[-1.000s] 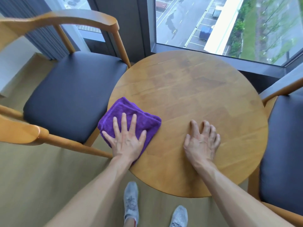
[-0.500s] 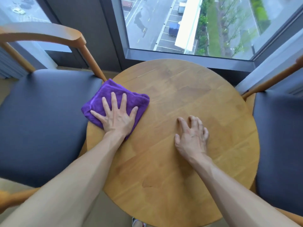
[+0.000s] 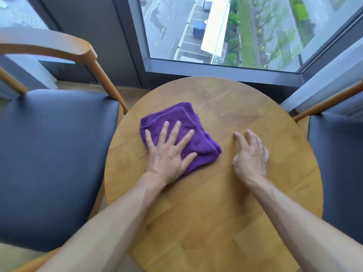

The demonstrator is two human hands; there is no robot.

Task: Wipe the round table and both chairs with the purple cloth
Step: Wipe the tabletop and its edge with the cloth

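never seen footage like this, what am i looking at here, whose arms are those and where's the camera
There is no machine here. The camera sits on a person's head and looks forward and down, so the two bare arms are the wearer's own. The left hand lies flat with spread fingers on a folded purple cloth, pressing it onto a round wooden table. The right hand rests its fingertips on the bare wood and holds nothing. A dark-cushioned wooden chair stands on each side: left chair, right chair. Beyond is a window over a street.

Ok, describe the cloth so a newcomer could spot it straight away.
Find the round wooden table below the window, between two dark-seated chairs. On its left half lies the folded purple cloth, pressed flat under the left hand. It is the only purple thing there.
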